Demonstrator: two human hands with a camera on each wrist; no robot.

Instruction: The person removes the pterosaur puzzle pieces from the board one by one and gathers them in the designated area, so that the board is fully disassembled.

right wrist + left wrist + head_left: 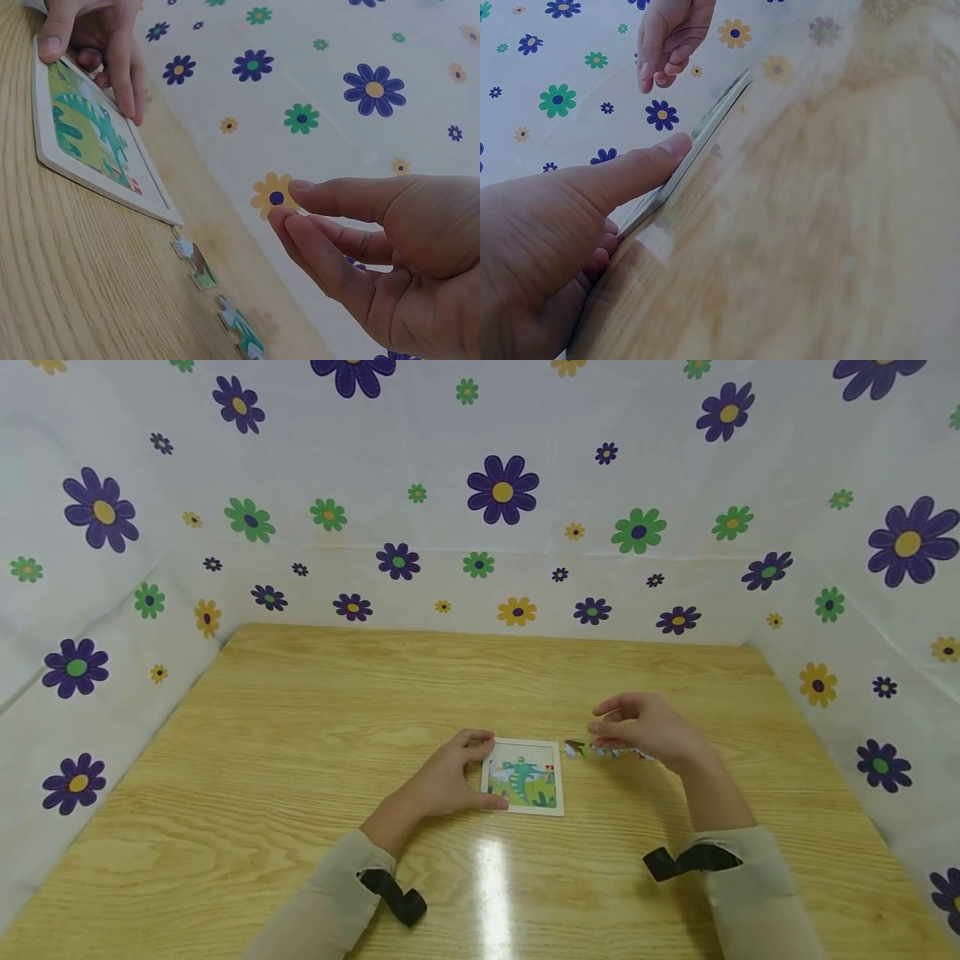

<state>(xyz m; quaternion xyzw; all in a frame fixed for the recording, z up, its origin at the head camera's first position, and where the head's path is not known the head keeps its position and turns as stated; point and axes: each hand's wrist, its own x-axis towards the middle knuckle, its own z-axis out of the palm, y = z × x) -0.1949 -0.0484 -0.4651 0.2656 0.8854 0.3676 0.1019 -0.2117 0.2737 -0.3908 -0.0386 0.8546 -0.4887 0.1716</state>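
A square jigsaw puzzle board (560, 781) with a pale raised border lies on the table, a green dinosaur picture (86, 124) inside it. My left hand (452, 774) grips its left side, thumb along the near edge and fingers at the far edge. In the left wrist view the thumb (649, 169) presses on the border. To the right, my right hand (651, 727) hovers above loose puzzle pieces (573, 748). Its thumb and fingertips are bent toward each other with a small gap, and nothing shows between them in the right wrist view.
Several loose pieces lie in a row beside the board's far right corner; one piece (193, 261) is close to the border, another (240, 330) farther along. The wooden table (300, 710) meets a flower-patterned cloth (420, 460) at the back and sides. Dark straps (393, 897) hang at both cuffs.
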